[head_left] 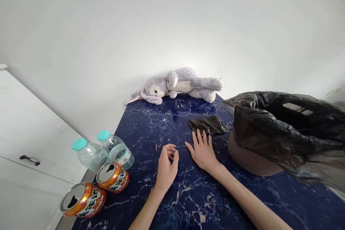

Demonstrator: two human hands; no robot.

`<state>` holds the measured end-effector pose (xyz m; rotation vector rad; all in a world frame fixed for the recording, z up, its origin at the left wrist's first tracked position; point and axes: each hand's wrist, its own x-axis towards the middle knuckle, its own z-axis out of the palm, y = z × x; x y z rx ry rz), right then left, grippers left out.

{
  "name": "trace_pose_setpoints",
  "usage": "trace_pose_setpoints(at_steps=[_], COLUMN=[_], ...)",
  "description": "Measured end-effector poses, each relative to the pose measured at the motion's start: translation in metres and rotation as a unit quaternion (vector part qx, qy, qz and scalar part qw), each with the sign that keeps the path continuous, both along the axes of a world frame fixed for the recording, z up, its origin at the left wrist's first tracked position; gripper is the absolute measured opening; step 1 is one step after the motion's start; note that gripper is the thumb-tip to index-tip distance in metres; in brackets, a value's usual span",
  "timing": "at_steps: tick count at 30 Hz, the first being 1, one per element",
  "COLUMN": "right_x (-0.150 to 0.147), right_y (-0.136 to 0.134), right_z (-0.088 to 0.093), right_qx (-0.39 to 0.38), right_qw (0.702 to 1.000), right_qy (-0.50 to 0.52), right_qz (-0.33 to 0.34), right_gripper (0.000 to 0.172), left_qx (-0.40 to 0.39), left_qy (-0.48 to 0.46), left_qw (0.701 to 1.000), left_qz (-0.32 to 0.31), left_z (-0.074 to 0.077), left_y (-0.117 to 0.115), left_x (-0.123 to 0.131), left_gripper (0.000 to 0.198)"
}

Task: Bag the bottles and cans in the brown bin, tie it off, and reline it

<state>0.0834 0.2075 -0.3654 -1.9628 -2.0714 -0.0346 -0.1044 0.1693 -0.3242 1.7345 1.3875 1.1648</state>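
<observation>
My right hand (203, 152) lies flat with its fingers spread, the fingertips at the near edge of a folded black plastic bag (208, 125). It holds nothing. To its left, my left hand (167, 167) rests on the blue marble-patterned table (151, 129), its fingers loosely curled and a gap between thumb and fingers. No object shows in it. At the right stands a brownish bin (253, 160), lined with a black bin bag (266, 133) whose edge is folded out over the rim.
Two clear plastic bottles with teal caps (93, 156) (118, 149) stand at the table's left edge. Nearer are two opened orange drink cans (114, 178) (90, 201). A grey plush rabbit (178, 84) lies along the back against the white wall (172, 18). A white cabinet (32, 129) is at left.
</observation>
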Motion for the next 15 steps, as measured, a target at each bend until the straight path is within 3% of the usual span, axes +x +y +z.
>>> trace_pose_setpoints(at_steps=[5, 10, 15], right_x=[0.021, 0.049, 0.05], right_y=[0.021, 0.038, 0.034], right_z=[-0.006, -0.01, -0.008], right_qx=[-0.019, -0.017, 0.015], right_qw=[0.998, 0.99, 0.984], right_qy=[0.009, 0.026, 0.04], right_qz=[-0.053, -0.14, -0.171], right_gripper=[0.085, 0.075, 0.079], left_qx=[-0.002, -0.012, -0.018], left_qy=[0.004, 0.009, 0.016], left_qw=[1.0, 1.0, 1.0], left_qz=[0.0, -0.003, -0.009], left_z=[0.0, 0.002, 0.004], left_y=[0.0, -0.001, -0.003], left_x=[0.0, 0.0, 0.0], left_gripper=[0.024, 0.025, 0.027])
